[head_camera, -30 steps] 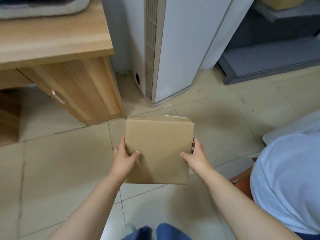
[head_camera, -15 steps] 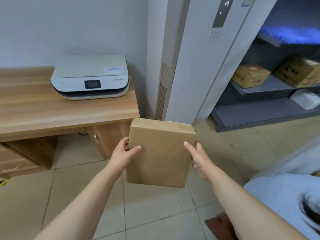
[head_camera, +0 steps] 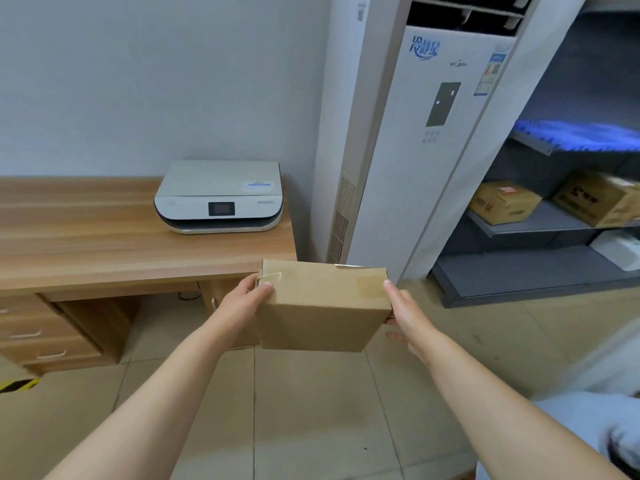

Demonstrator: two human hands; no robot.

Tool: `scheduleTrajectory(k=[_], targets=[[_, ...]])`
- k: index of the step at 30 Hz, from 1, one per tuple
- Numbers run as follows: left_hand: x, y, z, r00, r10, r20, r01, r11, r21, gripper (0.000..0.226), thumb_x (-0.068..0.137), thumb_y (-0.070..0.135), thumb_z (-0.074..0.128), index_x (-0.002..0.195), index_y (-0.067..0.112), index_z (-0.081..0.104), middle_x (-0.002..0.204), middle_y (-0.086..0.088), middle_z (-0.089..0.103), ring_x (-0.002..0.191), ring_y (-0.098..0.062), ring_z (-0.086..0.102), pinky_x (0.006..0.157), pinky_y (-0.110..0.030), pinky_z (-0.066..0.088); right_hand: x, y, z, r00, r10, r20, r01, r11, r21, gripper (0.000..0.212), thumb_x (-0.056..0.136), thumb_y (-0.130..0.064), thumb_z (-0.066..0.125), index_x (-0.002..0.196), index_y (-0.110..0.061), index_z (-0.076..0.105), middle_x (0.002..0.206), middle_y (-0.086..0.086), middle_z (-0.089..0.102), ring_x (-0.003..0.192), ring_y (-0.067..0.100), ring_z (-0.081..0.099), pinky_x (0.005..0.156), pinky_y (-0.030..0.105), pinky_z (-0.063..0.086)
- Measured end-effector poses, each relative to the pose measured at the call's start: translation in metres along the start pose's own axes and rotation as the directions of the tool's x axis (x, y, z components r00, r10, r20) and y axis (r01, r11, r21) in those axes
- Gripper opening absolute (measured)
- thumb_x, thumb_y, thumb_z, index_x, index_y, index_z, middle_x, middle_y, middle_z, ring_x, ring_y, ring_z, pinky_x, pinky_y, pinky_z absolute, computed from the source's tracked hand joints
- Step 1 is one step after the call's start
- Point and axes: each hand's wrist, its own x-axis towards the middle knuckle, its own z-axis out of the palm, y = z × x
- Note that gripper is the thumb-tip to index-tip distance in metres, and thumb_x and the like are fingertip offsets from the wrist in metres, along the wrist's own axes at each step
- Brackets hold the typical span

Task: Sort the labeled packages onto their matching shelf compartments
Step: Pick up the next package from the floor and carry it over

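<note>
A flat brown cardboard package point(head_camera: 322, 308) with clear tape on its top edge is held in front of me above the tiled floor. My left hand point(head_camera: 244, 303) grips its left side, thumb on the upper face. My right hand point(head_camera: 407, 315) grips its right side. No label shows on the faces turned to me. A grey metal shelf point(head_camera: 533, 226) stands at the right with two brown boxes, one small point(head_camera: 504, 202) and one larger point(head_camera: 599, 197), on a middle level.
A white standing air conditioner point(head_camera: 426, 150) rises just behind the package. A wooden desk point(head_camera: 104, 244) with drawers at the left carries a white printer point(head_camera: 220, 197). A white item point(head_camera: 620, 247) lies on the lowest shelf level. A person in light blue sits at the lower right point(head_camera: 568, 441).
My view has risen from the floor to the desk, the air conditioner and the shelf. The package has tilted flatter between the same two hands, showing its taped top edge.
</note>
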Motion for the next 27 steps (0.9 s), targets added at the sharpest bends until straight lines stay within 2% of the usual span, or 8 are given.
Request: scheduleTrajectory(k=[5, 7, 10, 13, 16, 20, 23, 27], targets=[[-0.009, 0.003, -0.011, 0.997, 0.078, 0.028, -0.077, 0.996, -0.035, 0.048, 0.089, 0.027, 0.055, 0.134, 0.031, 0.040, 0.112, 0.002, 0.057, 0.102, -0.015, 0.055, 0.092, -0.035, 0.042, -0.005, -0.009, 0.001, 1.000, -0.005, 0.018, 0.005, 1.000, 0.005, 0.050, 0.088, -0.065, 0.029, 0.115, -0.028, 0.050, 0.119, -0.001, 0.058, 0.109, 0.024, 0.055, 0.090, 0.044, 0.040], [-0.013, 0.005, -0.014, 0.990, 0.131, 0.044, -0.130, 0.991, -0.026, 0.055, 0.087, 0.020, 0.058, 0.134, 0.036, 0.035, 0.108, 0.007, 0.053, 0.104, -0.014, 0.053, 0.086, -0.031, 0.044, -0.005, -0.013, 0.002, 1.000, 0.009, 0.013, -0.009, 1.000, 0.014, 0.053, 0.085, -0.068, 0.030, 0.115, -0.028, 0.047, 0.123, -0.001, 0.054, 0.113, 0.026, 0.053, 0.090, 0.045, 0.040], [-0.019, 0.008, -0.015, 0.975, 0.203, 0.088, -0.204, 0.979, 0.000, 0.069, 0.085, 0.007, 0.058, 0.134, 0.044, 0.028, 0.108, 0.013, 0.050, 0.102, -0.002, 0.052, 0.073, -0.017, 0.046, -0.003, -0.019, 0.005, 0.999, 0.048, -0.008, -0.048, 0.999, 0.004, 0.060, 0.083, -0.072, 0.029, 0.125, -0.031, 0.042, 0.123, -0.002, 0.048, 0.118, 0.029, 0.049, 0.095, 0.049, 0.038], [-0.019, 0.007, -0.015, 0.959, 0.268, 0.093, -0.275, 0.960, 0.062, 0.069, 0.081, -0.004, 0.057, 0.134, 0.035, 0.037, 0.119, 0.006, 0.051, 0.113, -0.011, 0.051, 0.075, -0.014, 0.049, -0.002, -0.023, 0.008, 0.997, 0.073, -0.010, -0.073, 0.997, -0.027, 0.061, 0.082, -0.073, 0.028, 0.125, -0.033, 0.042, 0.120, -0.002, 0.051, 0.110, 0.030, 0.055, 0.099, 0.052, 0.038], [-0.018, 0.004, -0.015, 0.950, 0.310, 0.045, -0.314, 0.944, 0.107, 0.067, 0.076, -0.010, 0.060, 0.125, 0.032, 0.042, 0.117, 0.011, 0.051, 0.106, -0.006, 0.054, 0.080, -0.016, 0.049, -0.001, -0.025, 0.010, 0.998, 0.059, 0.011, -0.059, 0.998, 0.013, 0.048, 0.086, -0.067, 0.033, 0.114, -0.030, 0.044, 0.115, 0.001, 0.054, 0.099, 0.028, 0.057, 0.097, 0.050, 0.040], [-0.016, 0.002, -0.016, 0.939, 0.343, 0.006, -0.339, 0.927, 0.161, 0.066, 0.071, -0.001, 0.068, 0.116, 0.039, 0.041, 0.120, 0.009, 0.053, 0.106, -0.013, 0.056, 0.087, -0.028, 0.048, 0.001, -0.028, 0.015, 1.000, -0.007, -0.008, 0.007, 0.995, 0.098, 0.033, 0.087, -0.048, 0.053, 0.099, -0.018, 0.046, 0.112, 0.008, 0.058, 0.082, 0.022, 0.055, 0.088, 0.041, 0.043], [-0.015, 0.000, -0.018, 0.947, 0.322, 0.011, -0.319, 0.932, 0.171, 0.066, 0.067, 0.024, 0.075, 0.118, 0.046, 0.038, 0.125, 0.011, 0.049, 0.108, -0.013, 0.054, 0.095, -0.038, 0.047, 0.005, -0.031, 0.016, 1.000, -0.016, -0.019, 0.020, 0.977, 0.211, 0.032, 0.082, -0.042, 0.062, 0.101, -0.020, 0.049, 0.117, 0.010, 0.060, 0.096, 0.025, 0.058, 0.087, 0.041, 0.048], [-0.011, -0.004, -0.022, 0.960, 0.280, 0.017, -0.278, 0.942, 0.188, 0.073, 0.074, 0.052, 0.061, 0.134, 0.055, 0.019, 0.140, 0.010, 0.040, 0.118, -0.015, 0.046, 0.101, -0.042, 0.039, 0.010, -0.033, 0.015, 1.000, -0.021, -0.021, 0.028, 0.928, 0.371, 0.041, 0.078, -0.027, 0.070, 0.112, -0.017, 0.049, 0.115, 0.011, 0.059, 0.107, 0.033, 0.058, 0.085, 0.051, 0.053]])
